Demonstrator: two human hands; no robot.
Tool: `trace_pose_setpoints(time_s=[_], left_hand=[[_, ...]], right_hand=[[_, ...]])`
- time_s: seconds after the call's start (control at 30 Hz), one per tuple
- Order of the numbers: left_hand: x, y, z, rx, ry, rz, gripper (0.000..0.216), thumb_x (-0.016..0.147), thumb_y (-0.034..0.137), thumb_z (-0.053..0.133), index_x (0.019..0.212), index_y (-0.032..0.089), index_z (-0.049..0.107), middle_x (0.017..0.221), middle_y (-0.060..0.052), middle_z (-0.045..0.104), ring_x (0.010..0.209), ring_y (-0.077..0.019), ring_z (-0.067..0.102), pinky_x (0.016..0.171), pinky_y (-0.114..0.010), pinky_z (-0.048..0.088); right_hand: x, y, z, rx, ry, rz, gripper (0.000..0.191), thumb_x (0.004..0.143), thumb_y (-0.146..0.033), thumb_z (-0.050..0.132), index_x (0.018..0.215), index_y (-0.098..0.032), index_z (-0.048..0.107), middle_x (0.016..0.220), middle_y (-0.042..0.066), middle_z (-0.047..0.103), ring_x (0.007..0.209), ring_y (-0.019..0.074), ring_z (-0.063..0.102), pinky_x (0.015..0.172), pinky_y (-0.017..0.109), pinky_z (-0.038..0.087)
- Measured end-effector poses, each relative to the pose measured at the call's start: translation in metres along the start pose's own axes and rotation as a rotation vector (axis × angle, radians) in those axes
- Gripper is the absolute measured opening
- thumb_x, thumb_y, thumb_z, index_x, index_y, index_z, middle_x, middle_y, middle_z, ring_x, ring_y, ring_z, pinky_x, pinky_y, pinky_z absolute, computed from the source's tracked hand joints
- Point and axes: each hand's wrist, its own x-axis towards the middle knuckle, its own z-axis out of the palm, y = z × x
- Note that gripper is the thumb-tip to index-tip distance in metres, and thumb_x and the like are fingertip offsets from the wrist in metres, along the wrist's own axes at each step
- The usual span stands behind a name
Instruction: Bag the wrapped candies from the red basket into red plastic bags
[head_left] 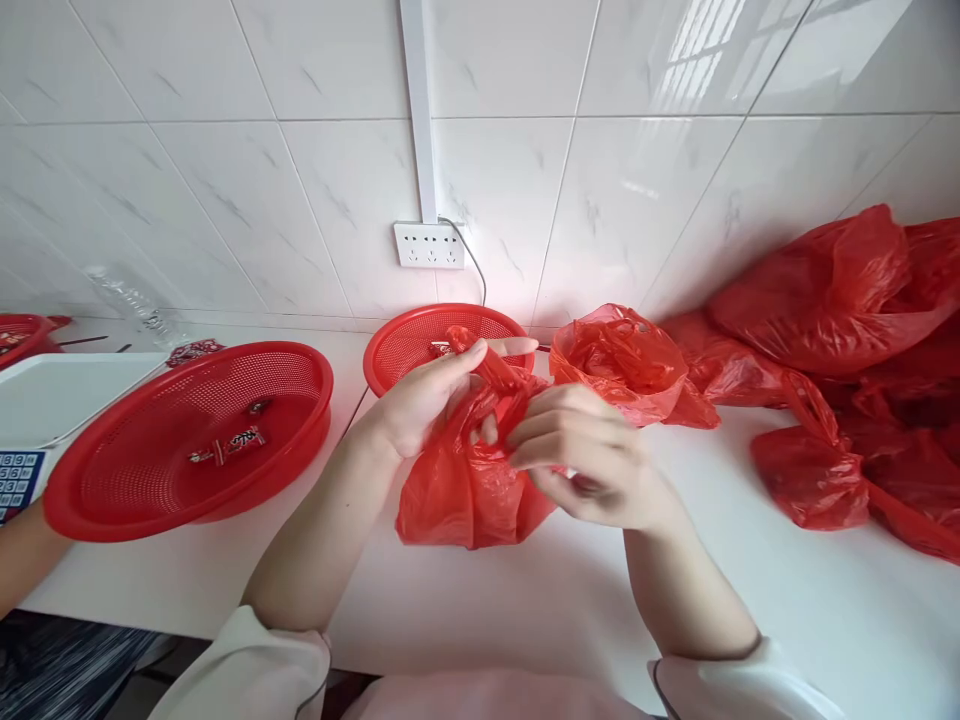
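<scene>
Red thin plastic bag (461,495) is resting on the white countertop (540,610); we are gripping its twisted handles (493,371) in our left hand (420,402) and right hand (589,458) (both clenched), risking tearing the film by overpulling.

The bag (461,490) gripped in the left hand (424,400) and right hand (585,455) is thin red plastic film, crinkled, glossy and slightly translucent. The spare bags (840,280) at the right edge of the surface (525,610) are the same film with the same sheen. The surface is white and smooth, with a faint satin finish. The front basket (225,500) at the left edge and the rear basket (409,340) at the back edge are rigid red plastic, finely perforated, with smooth rims. The wrappers (238,440) in the front basket are shiny film. The wall tiles (300,150) are glazed, marble-veined and reflective. The sleeves (255,670) are pale matt cloth.
</scene>
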Motion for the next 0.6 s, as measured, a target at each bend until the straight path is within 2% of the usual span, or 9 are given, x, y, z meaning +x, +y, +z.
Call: trace_pose_setpoints(time_s=[0.07, 0.1, 0.2, 0.27, 0.3, 0.37, 0.43, 0.5, 0.6], left_hand=[[-0.003, 0.003, 0.001, 0.105, -0.074, 0.031, 0.026, 0.091, 0.038, 0.055, 0.109, 0.019, 0.060, 0.065, 0.001, 0.060, 0.043, -0.0061, 0.048, 0.045, -0.019, 0.039], [-0.006, 0.005, 0.002, 0.206, -0.093, 0.071, 0.018, 0.088, 0.030, 0.060, 0.102, 0.019, 0.060, 0.070, 0.000, 0.062, 0.042, -0.0046, 0.046, 0.044, -0.019, 0.037], [-0.016, 0.010, 0.008, 0.678, -0.071, 0.262, 0.008, 0.081, 0.012, 0.061, 0.085, 0.018, 0.057, 0.079, 0.000, 0.063, 0.049, -0.0052, 0.048, 0.048, -0.020, 0.037], [-0.022, 0.011, 0.015, 1.061, 0.038, 0.467, 0.011, 0.081, 0.008, 0.056, 0.079, 0.018, 0.056, 0.071, 0.002, 0.059, 0.054, -0.0074, 0.048, 0.051, -0.021, 0.037], [-0.025, 0.010, 0.018, 1.241, 0.110, 0.590, 0.014, 0.081, 0.006, 0.053, 0.077, 0.019, 0.055, 0.068, 0.003, 0.057, 0.055, -0.0080, 0.047, 0.051, -0.022, 0.035], [-0.028, 0.005, 0.023, 1.520, 0.242, 0.834, 0.019, 0.083, 0.003, 0.049, 0.074, 0.019, 0.054, 0.068, 0.003, 0.056, 0.055, -0.0081, 0.045, 0.050, -0.023, 0.031], [-0.028, -0.001, 0.023, 1.656, 0.300, 0.985, 0.023, 0.085, 0.001, 0.047, 0.072, 0.020, 0.054, 0.073, 0.002, 0.060, 0.056, -0.0083, 0.047, 0.051, -0.024, 0.032], [-0.026, -0.006, 0.019, 1.623, 0.314, 1.045, 0.025, 0.086, 0.002, 0.048, 0.071, 0.020, 0.055, 0.081, 0.000, 0.064, 0.061, -0.0097, 0.053, 0.055, -0.024, 0.039], [-0.021, -0.011, 0.010, 1.403, 0.325, 1.085, 0.022, 0.087, 0.008, 0.055, 0.069, 0.021, 0.057, 0.091, -0.003, 0.067, 0.083, -0.0161, 0.061, 0.073, -0.028, 0.048]], right_hand=[[-0.004, -0.003, 0.005, 0.015, -0.116, 0.021, 0.026, 0.083, 0.000, 0.057, 0.098, -0.020, 0.063, 0.094, 0.005, 0.071, 0.090, 0.0197, 0.066, 0.080, 0.039, 0.054], [-0.006, -0.003, 0.007, 0.060, -0.105, 0.024, 0.026, 0.083, 0.000, 0.056, 0.099, -0.020, 0.063, 0.095, 0.005, 0.071, 0.090, 0.0193, 0.066, 0.079, 0.037, 0.055], [-0.010, 0.001, 0.011, 0.198, 0.187, 0.069, 0.025, 0.084, -0.002, 0.057, 0.099, -0.021, 0.063, 0.094, 0.004, 0.069, 0.087, 0.0176, 0.067, 0.077, 0.034, 0.056], [-0.010, 0.004, 0.013, 0.268, 0.397, 0.206, 0.022, 0.087, -0.008, 0.056, 0.101, -0.023, 0.063, 0.106, 0.005, 0.067, 0.099, 0.0195, 0.065, 0.085, 0.037, 0.054], [-0.010, 0.006, 0.014, 0.321, 0.440, 0.298, 0.021, 0.090, -0.012, 0.055, 0.105, -0.025, 0.062, 0.118, 0.006, 0.063, 0.106, 0.0208, 0.063, 0.090, 0.039, 0.053], [-0.009, 0.010, 0.019, 0.475, 0.402, 0.483, 0.025, 0.095, -0.024, 0.051, 0.119, -0.028, 0.056, 0.139, 0.007, 0.050, 0.112, 0.0216, 0.060, 0.091, 0.040, 0.053], [-0.010, 0.015, 0.025, 0.614, 0.286, 0.622, 0.034, 0.098, -0.033, 0.046, 0.132, -0.030, 0.047, 0.138, 0.008, 0.051, 0.097, 0.0181, 0.064, 0.080, 0.036, 0.055], [-0.012, 0.019, 0.029, 0.682, 0.168, 0.689, 0.041, 0.098, -0.038, 0.047, 0.137, -0.030, 0.040, 0.108, 0.005, 0.064, 0.072, 0.0135, 0.061, 0.065, 0.030, 0.053], [-0.016, 0.023, 0.032, 0.690, 0.008, 0.701, 0.030, 0.096, -0.039, 0.051, 0.122, -0.025, 0.052, 0.072, -0.003, 0.056, 0.057, 0.0106, 0.048, 0.056, 0.026, 0.045]])
